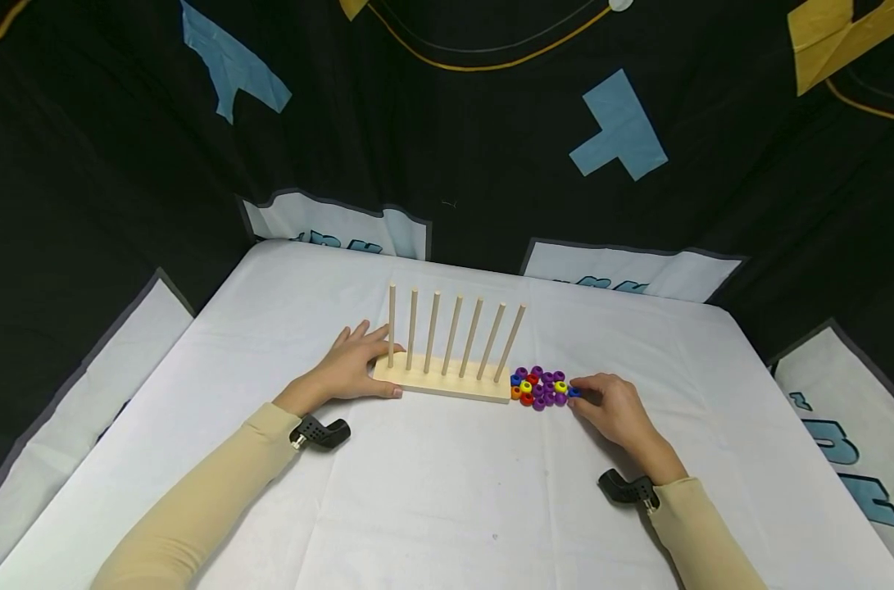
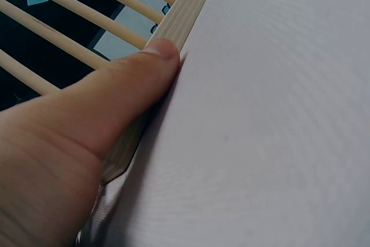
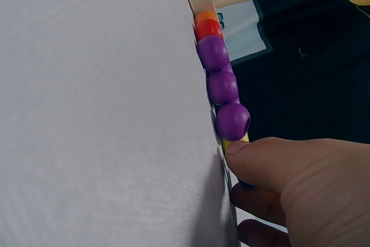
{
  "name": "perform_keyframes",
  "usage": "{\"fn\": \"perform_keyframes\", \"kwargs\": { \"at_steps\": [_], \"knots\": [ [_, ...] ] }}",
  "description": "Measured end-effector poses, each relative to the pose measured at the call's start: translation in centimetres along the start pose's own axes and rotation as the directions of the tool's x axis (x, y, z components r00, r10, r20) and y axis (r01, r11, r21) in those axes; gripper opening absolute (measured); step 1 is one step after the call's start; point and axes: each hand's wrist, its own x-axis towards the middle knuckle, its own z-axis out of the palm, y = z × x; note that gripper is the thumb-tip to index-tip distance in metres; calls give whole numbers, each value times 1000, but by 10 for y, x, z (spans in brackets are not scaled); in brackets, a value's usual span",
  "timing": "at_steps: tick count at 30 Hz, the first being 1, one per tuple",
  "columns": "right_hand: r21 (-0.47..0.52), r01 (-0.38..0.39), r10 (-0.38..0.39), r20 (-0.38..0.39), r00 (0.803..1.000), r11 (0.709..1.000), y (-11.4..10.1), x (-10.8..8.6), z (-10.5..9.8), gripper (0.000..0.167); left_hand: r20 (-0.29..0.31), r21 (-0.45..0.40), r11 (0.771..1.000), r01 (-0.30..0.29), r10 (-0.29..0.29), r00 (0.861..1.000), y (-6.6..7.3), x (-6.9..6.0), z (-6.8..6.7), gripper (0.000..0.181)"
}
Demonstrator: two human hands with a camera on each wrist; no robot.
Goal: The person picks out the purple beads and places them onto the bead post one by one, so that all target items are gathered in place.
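Observation:
A pale wooden stand [image 1: 447, 382] with several upright pegs [image 1: 429, 332] sits in the middle of the table. At its left end my left hand [image 1: 354, 366] grips the base, thumb [image 2: 141, 76] along the front edge, other fingers spread behind. A cluster of round beads [image 1: 538, 389], mostly purple with some red, yellow, blue and orange, lies against the stand's right end. My right hand [image 1: 616, 410] pinches a blue bead [image 1: 574, 392] at the cluster's right edge between thumb and forefinger. In the right wrist view the thumb mostly covers that bead, near a purple bead [image 3: 232, 121].
White cloth [image 1: 432, 492] covers the table. Dark curtains [image 1: 454, 147] with blue tape [image 1: 619, 127] hang behind it. White printed banners [image 1: 631, 270] are beyond the table's edges. Each wrist carries a black camera mount [image 1: 321, 432].

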Motion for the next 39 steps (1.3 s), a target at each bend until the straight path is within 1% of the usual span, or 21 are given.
{"fn": "perform_keyframes", "kwargs": {
  "at_steps": [6,16,22,30,35,39],
  "knots": [
    [8,-11,11,6,1000,1000,0,0,0,28,5,-4,1000,6,-6,1000,0,0,0,74],
    [9,-4,4,-3,1000,1000,1,1,0,27,2,2,1000,7,-7,1000,-1,1,1,75],
    [2,17,-17,-10,1000,1000,1,1,0,27,-14,12,1000,-7,7,1000,-1,1,0,75],
    [8,39,-39,1,999,999,-2,0,1,29,-14,7,1000,-4,4,1000,-2,2,2,74],
    [16,45,-45,18,999,999,-6,-2,2,26,-9,6,1000,0,0,1000,-1,1,2,74],
    [12,47,-47,9,999,999,-7,-2,3,23,-9,7,1000,3,-3,1000,-1,1,1,75]
  ]
}}
